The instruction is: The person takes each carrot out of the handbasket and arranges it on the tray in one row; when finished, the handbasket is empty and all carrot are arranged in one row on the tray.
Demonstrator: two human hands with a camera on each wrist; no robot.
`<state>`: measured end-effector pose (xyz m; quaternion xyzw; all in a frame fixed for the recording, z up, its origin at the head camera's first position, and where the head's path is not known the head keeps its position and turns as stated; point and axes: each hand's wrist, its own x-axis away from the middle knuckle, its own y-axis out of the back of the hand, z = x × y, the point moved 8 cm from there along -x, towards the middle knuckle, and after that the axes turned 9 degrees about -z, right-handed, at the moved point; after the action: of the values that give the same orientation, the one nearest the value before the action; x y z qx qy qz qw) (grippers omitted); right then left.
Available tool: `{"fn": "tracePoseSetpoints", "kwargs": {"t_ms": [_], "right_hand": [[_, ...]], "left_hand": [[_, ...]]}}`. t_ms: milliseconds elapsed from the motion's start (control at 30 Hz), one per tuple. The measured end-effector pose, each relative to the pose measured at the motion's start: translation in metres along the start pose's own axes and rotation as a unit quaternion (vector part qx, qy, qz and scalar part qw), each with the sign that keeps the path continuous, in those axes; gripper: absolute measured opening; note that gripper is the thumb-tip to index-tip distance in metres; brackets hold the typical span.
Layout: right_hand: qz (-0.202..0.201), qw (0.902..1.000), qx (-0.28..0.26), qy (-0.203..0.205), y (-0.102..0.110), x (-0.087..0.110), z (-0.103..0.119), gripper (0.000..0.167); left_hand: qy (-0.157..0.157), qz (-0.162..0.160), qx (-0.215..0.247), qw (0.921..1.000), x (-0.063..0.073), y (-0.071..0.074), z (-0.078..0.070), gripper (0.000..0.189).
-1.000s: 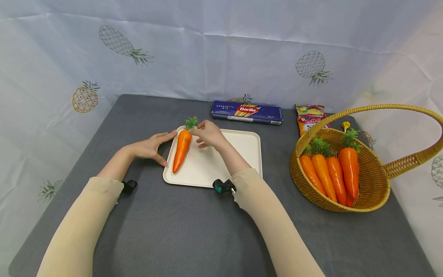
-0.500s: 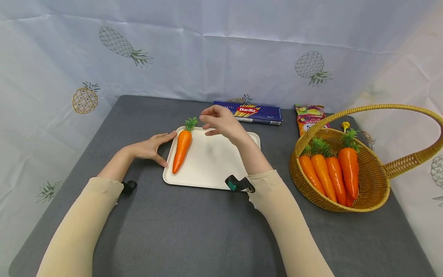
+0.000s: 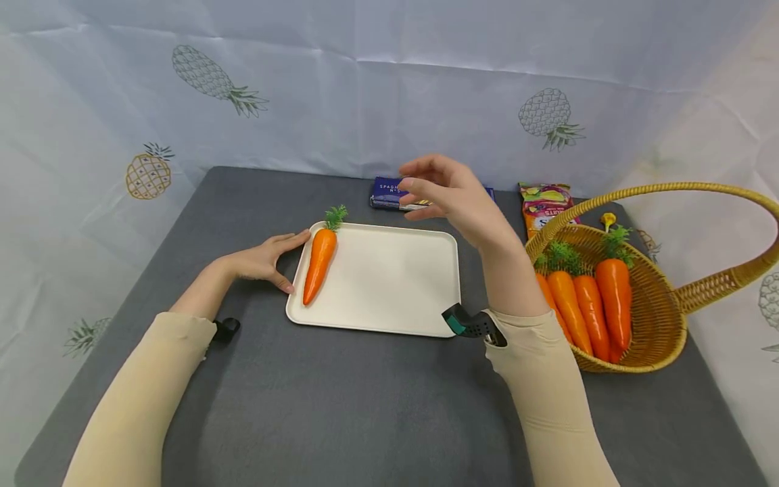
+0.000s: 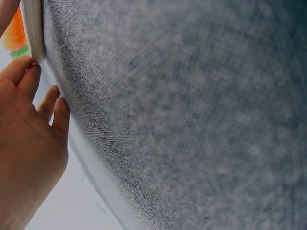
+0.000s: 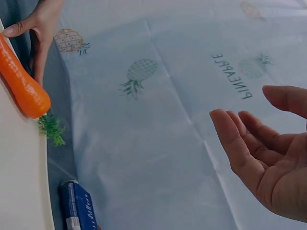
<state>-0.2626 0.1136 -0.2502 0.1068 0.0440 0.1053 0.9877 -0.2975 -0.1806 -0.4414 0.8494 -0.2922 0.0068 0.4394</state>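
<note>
A carrot (image 3: 320, 266) with a green leafy top lies along the left side of a cream tray (image 3: 395, 277), its leaves reaching over the far rim. My left hand (image 3: 262, 260) touches the tray's left edge, thumb and fingers spread; the left wrist view has those fingertips (image 4: 29, 61) right at the rim. Raised above the tray's far right, my right hand (image 3: 453, 196) holds nothing, its fingers loosely bent. In the right wrist view that same right hand (image 5: 268, 153) shows a bare palm. Several more carrots (image 3: 587, 308) lie in a wicker basket (image 3: 660, 338) at the right.
A blue spaghetti box (image 3: 386, 193) lies behind the tray, partly hidden by my right hand. A colourful snack packet (image 3: 544, 206) is behind the basket, whose tall handle (image 3: 688, 187) arches up. Pineapple-print cloth (image 3: 341, 101) stands behind the grey table (image 3: 341, 399).
My right hand has let go of the carrot's top and moved up and to the right, away from it. The carrot stays on the tray. My left hand has not moved.
</note>
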Motion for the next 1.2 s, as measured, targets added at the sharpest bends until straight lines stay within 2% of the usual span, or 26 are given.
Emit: {"fn": "tracePoseSetpoints", "kwargs": {"t_ms": [300, 467, 567, 700, 833, 933, 1033, 1100, 1200], "right_hand": [[-0.033, 0.9981, -0.018, 0.048, 0.052, 0.034, 0.025, 0.028], [-0.031, 0.9938, -0.061, 0.088, 0.080, 0.054, 0.034, 0.024], [-0.021, 0.9923, -0.070, 0.100, 0.096, 0.065, 0.035, 0.020], [0.000, 0.9917, -0.050, 0.118, 0.118, 0.077, 0.031, 0.018], [0.015, 0.9876, -0.036, 0.152, 0.141, 0.092, 0.029, 0.022], [0.041, 0.9857, -0.021, 0.162, 0.160, 0.106, 0.023, 0.025], [0.092, 0.9828, 0.009, 0.160, 0.177, 0.119, 0.009, 0.029], [0.110, 0.9811, 0.041, 0.154, 0.191, 0.124, -0.002, 0.031], [0.099, 0.9805, 0.075, 0.152, 0.213, 0.129, -0.020, 0.034]], "left_hand": [[0.002, -0.002, -0.005, 1.0000, 0.001, 0.001, 0.000, 0.127], [0.001, -0.002, -0.005, 1.0000, 0.002, 0.002, -0.001, 0.127], [0.000, -0.002, -0.005, 1.0000, 0.002, 0.002, -0.002, 0.127], [0.002, -0.002, -0.007, 1.0000, 0.002, 0.002, -0.001, 0.126], [0.006, -0.001, -0.009, 0.9999, 0.001, 0.002, -0.001, 0.126], [0.005, -0.001, -0.010, 0.9999, 0.001, 0.002, -0.001, 0.125], [0.005, -0.002, -0.010, 0.9999, 0.001, 0.002, -0.002, 0.125], [0.006, -0.003, -0.010, 0.9999, 0.000, 0.002, -0.002, 0.125], [0.006, -0.004, -0.011, 0.9999, 0.000, 0.001, -0.001, 0.125]]}}
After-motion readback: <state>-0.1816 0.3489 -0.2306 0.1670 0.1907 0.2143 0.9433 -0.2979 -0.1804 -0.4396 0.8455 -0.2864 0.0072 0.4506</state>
